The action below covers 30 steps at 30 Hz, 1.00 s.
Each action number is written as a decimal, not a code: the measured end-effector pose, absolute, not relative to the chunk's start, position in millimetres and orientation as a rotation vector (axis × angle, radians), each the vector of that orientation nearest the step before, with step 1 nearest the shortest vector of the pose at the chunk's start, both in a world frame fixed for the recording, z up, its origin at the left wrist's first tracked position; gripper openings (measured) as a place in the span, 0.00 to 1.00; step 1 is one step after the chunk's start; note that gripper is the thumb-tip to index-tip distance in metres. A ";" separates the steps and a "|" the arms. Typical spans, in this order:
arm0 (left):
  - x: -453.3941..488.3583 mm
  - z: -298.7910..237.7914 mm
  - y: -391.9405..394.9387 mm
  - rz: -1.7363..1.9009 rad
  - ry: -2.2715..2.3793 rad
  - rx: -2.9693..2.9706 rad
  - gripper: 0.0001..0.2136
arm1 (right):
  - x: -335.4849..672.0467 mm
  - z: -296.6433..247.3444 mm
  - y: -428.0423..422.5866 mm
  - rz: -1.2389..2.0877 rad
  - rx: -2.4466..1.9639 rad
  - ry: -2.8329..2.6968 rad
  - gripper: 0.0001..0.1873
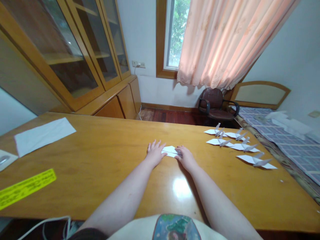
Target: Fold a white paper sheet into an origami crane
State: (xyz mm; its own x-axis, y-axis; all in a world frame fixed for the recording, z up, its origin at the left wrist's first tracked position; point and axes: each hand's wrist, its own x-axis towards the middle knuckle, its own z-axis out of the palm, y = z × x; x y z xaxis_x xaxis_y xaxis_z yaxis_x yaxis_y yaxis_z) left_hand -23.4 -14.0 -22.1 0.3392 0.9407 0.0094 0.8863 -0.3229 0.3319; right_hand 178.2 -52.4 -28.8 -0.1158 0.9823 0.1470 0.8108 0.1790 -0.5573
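A small piece of folded white paper (170,150) lies flat on the wooden table (105,160), with a crease or slit running along its middle. My left hand (154,153) rests on its left end, fingers spread out flat and the thumb on the paper. On the right end, my right hand (185,157) has its fingers curled with thumb and fingertips at the paper's tip. Over to the right stand several folded white paper cranes (257,161), grouped near the table's far right corner.
At the left lie a white sheet (45,136), a yellow strip with dark print (27,188) and a pale flat object (6,160). A glass-door cabinet (82,60) stands behind at left. Beyond the table are an office chair (215,103) and a bed (280,133).
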 end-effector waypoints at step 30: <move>-38.3 -4.1 -12.1 0.545 1.191 2.525 0.14 | 194.8 -2.0 -57.1 0.517 -1.660 -2.216 0.13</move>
